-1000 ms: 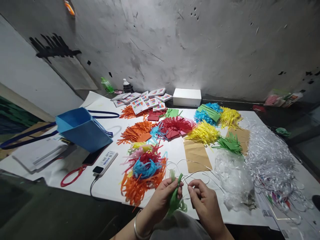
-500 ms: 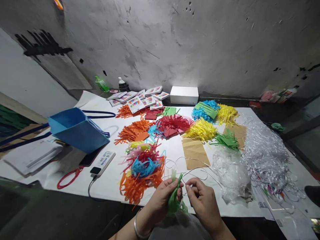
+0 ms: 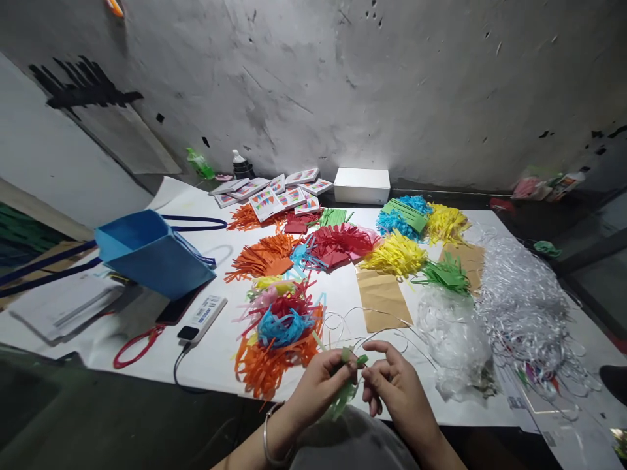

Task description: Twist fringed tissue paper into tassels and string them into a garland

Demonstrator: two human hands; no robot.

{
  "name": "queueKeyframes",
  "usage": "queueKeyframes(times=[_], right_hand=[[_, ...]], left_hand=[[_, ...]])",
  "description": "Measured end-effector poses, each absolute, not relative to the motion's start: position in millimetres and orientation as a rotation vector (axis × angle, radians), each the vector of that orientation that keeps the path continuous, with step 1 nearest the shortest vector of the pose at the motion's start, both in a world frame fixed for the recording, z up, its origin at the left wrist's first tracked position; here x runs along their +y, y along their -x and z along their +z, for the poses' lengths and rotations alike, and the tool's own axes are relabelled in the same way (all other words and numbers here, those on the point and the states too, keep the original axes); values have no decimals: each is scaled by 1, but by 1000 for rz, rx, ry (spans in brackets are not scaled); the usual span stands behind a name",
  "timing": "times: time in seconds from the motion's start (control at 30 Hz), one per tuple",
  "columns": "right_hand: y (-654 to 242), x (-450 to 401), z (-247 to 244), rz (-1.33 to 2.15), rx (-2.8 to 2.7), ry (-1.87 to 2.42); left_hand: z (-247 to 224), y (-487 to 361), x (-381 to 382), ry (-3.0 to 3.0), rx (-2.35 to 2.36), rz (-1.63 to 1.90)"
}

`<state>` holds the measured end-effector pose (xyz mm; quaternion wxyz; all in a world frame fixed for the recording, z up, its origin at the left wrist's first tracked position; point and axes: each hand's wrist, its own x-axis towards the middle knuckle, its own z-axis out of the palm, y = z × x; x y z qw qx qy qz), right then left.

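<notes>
- A gray, scuffed wall (image 3: 313, 85) rose behind the work area.
- A table (image 3: 215, 359) covered in white sheeting spread below it, crowded with colored fringe.
- A heap of shiny silver strands (image 3: 519, 294) sprawled over the right end.
- A blue bag (image 3: 151, 254) with dark straps sat tilted at the left, its mouth open.
- A crumpled clear plastic bag (image 3: 453, 346) rested just beside the silver heap.
- Orange fringe (image 3: 259, 258), red fringe (image 3: 337, 245) and yellow fringe (image 3: 396, 254) ran in a row across the middle.
- The person's left hand (image 3: 321, 378), a bangle at the wrist, was at the near edge, thumb and fingers clamped on green strips.
- The right hand (image 3: 399, 391) faced it closely, index finger raised apart from the thumb; whether its other fingers gripped anything could not be told.
- A brown paper sheet (image 3: 385, 303) lay flat beyond the hands.
- A white box (image 3: 361, 186) stood against the wall.
- The green strips (image 3: 345, 395) hung from the left hand, in front of the person's lap, with an end showing above the fingers.
- A thin pale cord (image 3: 368, 337) looped across the table just beyond both hands.
</notes>
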<state>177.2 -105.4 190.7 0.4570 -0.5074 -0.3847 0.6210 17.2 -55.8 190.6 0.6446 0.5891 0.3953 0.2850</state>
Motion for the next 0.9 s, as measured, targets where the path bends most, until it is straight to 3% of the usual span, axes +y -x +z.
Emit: queueKeyframes(times=[0.17, 0.4, 0.6, 0.73, 0.9], right_hand=[[-176, -102, 187, 1664, -894, 1167], [-181, -102, 193, 1524, -1059, 1397], [-177, -99, 192, 1684, -902, 1255], [-170, -98, 188, 1473, -1079, 1365], [-200, -85, 171, 858, -1224, 1559]], left_hand=[[196, -16, -53, -1565, 926, 662], [190, -14, -54, -1626, 903, 665], [194, -11, -53, -1819, 838, 628], [194, -10, -52, -1922, 835, 594], [158, -16, -49, -2008, 859, 631]])
